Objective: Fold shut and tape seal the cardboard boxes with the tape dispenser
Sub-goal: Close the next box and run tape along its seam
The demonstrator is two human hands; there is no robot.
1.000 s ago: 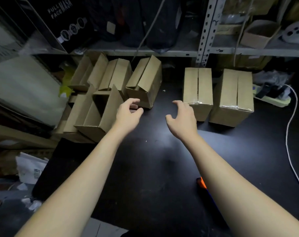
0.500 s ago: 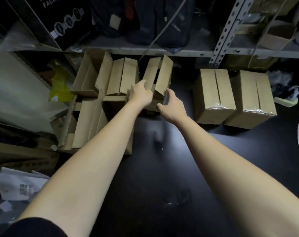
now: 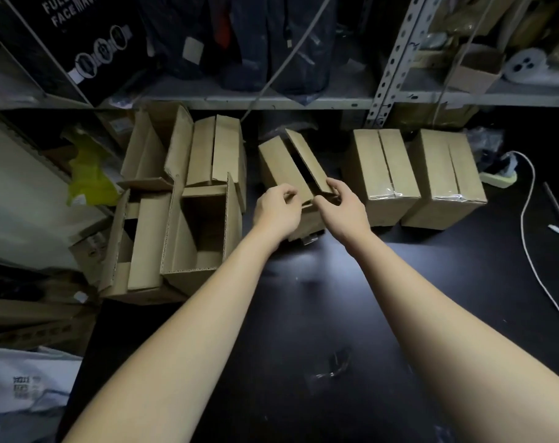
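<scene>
At mid-table, btwn the heap of open boxes on the left and the two taped boxes on the right, sits the open box now being worked.

Change vs. half a sec ago: then it stood back w/ the heap, and the hands were only just reaching its flaps. Now it's drawn clear of the heap, turned a bit askew, w/ both hands on it. A full sec ago the hands were in the air, touching nothing.

Left hand: grip curled, fingertips pinching the near end of the left long flap. Right hand: grip closed on the near corner of the right long flap. Both flaps are up, w/ a dark gap btwn them; the right one stands higher. Short flaps tucked or not: can't tell.

Meaning for the task: the box is picked and in working position, so the fold prob. starts now. Two boxes already show shiny tape on the near edge, making this the third, w/ several more in the heap.

Next move needs both flaps pressed down till their edges meet, then held flat w/ one hand. The tape dispenser isn't in view now. A sec ago an orange-and-dark thing lay under the right forearm, prob. it, so it would have to be fetched. Risk: a light, empty box may skid on the slick table.
</scene>
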